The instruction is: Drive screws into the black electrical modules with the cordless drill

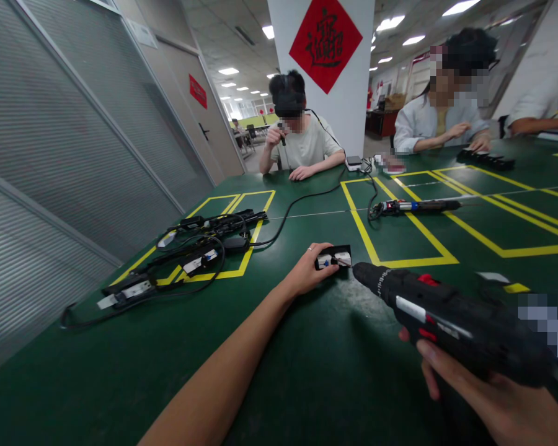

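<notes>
My left hand (312, 269) grips a small black open housing (346, 250) with white and blue parts inside, holding it by its left end on the green table. My right hand (481, 387) is wrapped round the handle of a black power drill (439, 313) with red switches. The drill points left, and its chuck is close to the housing's right side. A thin bit reaches toward the inside of the housing; whether its tip touches anything is too small to tell.
Several black devices with cables (204, 241) lie on the left in yellow-taped rectangles. A black, red and blue cabled tool (418, 206) lies at right centre. Across the green table (167, 365) sit a person in a headset (307, 142) and another person (441, 124) handling black parts.
</notes>
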`<state>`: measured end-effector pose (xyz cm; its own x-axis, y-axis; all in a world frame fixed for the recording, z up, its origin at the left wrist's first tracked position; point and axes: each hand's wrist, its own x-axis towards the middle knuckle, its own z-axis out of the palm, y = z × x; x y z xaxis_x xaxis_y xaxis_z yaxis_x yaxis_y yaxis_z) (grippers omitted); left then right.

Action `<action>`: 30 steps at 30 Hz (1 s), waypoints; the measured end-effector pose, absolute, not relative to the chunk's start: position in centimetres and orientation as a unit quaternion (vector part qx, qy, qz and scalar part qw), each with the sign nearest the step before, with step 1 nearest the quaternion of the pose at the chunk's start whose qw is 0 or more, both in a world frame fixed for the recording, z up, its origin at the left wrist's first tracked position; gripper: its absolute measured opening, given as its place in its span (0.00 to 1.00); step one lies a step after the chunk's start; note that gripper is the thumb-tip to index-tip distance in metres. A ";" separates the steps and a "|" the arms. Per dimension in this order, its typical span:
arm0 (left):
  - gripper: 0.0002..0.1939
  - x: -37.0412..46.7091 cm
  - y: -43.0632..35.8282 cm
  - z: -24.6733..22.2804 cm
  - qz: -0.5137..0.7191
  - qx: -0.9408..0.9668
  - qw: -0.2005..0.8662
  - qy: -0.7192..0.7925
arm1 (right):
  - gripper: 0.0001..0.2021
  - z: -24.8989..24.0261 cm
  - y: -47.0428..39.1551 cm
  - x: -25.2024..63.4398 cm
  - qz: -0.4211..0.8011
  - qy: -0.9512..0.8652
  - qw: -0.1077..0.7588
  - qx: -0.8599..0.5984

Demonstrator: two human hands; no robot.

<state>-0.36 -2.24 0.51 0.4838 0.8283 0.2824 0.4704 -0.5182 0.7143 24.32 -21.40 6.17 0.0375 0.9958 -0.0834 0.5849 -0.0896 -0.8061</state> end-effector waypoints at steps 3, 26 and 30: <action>0.26 -0.4 -2.2 0.5 0.312 0.812 0.287 0.401 | 0.22 6.1 -21.4 24.3 0.348 -0.610 0.295 -0.648; 0.26 -0.4 -2.1 0.5 0.305 0.811 0.293 0.405 | 0.23 5.1 -21.2 25.5 0.305 -0.652 0.277 -0.636; 0.26 -0.4 -2.1 0.3 0.306 0.812 0.292 0.402 | 0.24 5.1 -21.1 25.4 0.308 -0.650 0.271 -0.639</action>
